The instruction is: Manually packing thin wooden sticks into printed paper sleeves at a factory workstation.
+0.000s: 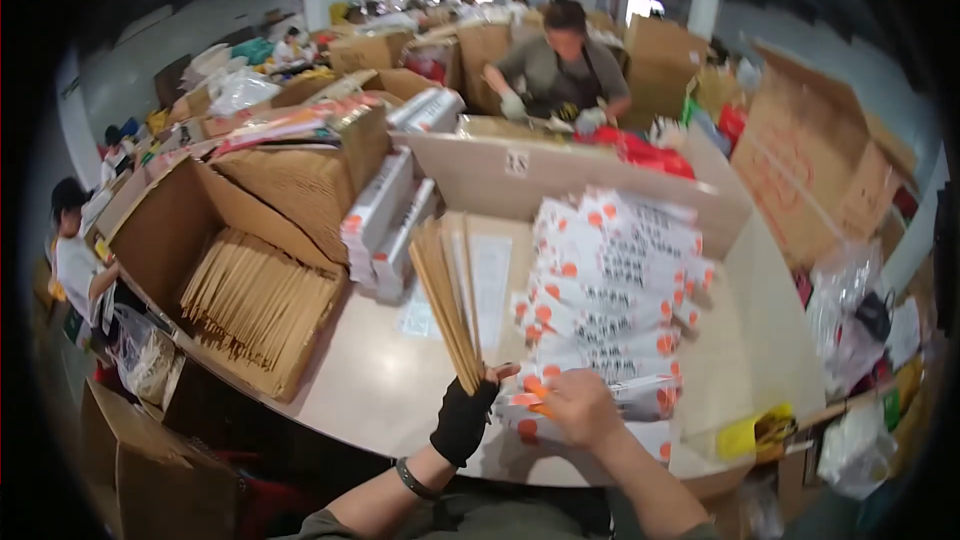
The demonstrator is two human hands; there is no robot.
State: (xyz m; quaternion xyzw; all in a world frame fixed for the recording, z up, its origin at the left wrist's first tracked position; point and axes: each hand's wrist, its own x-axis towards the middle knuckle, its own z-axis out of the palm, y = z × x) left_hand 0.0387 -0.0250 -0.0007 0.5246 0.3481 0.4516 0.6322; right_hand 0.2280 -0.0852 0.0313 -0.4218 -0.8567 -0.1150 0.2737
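My left hand [466, 420], in a black fingerless glove, is closed around the lower ends of a bundle of long, thin tan sticks [440, 290]. The bundle fans upward, and one stick stands a little apart on its right. Close beside it, my bare right hand [585, 408] is closed, with a small orange piece [538, 398] at its fingertips; blur hides its exact kind. Under and beyond the right hand lies a stack of white printed packets [610, 300] with orange dots, layered toward the far panel.
An open cardboard box [290, 270] of similar tan sticks stands on the left of the table [350, 340]. White long boxes [385, 215] and a printed sheet [490, 275] lie mid-table. Behind the far panel [600, 170], a gloved co-worker [560, 70] works. A yellow item [735, 440] sits at right.
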